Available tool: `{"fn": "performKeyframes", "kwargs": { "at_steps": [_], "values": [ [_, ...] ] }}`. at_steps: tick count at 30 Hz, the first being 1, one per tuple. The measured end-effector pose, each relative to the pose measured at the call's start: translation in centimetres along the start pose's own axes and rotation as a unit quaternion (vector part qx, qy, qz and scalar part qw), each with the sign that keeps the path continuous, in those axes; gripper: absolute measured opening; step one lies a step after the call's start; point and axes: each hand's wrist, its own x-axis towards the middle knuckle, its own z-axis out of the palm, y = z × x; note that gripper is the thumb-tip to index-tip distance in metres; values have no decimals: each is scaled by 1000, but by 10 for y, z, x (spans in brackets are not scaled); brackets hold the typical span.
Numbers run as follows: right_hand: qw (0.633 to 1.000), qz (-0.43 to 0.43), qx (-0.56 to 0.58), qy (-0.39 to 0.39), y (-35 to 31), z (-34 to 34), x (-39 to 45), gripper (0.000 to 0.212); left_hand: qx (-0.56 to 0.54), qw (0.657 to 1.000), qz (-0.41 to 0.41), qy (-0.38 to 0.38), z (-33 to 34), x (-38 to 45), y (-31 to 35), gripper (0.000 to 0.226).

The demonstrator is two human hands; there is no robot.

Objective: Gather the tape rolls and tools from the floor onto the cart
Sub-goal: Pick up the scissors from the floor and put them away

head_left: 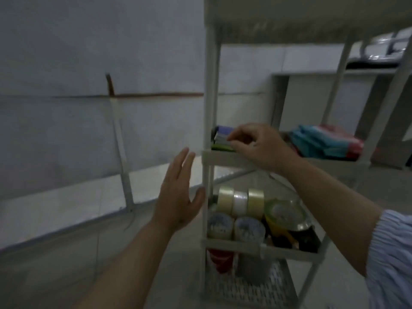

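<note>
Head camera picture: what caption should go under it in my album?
Right hand fingers small boxes on the cart shelf; left hand open beside tape rolls.

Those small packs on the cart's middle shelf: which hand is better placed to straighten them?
Right hand: its fingertips are already at the small packs on the middle shelf. The left hand is open beside the cart.

head view | looks forward and slightly down | close to the cart [229,158] | only one view
</note>
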Motion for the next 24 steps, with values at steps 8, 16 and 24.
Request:
{"fn": "performKeyframes", "kwargs": {
  "at_steps": [8,16,24],
  "values": [
    [995,-89,-41,-33,-6,122,-65,21,-10,972,-219,-83,0,-120,-49,77],
    [968,39,8,-247,33,269,-155,34,-9,904,-384,-185,17,-246,-81,81],
    [907,206,-28,-368,64,327,-279,49,-18,833,-395,-388,62,-344,-62,78]
  ]
}}
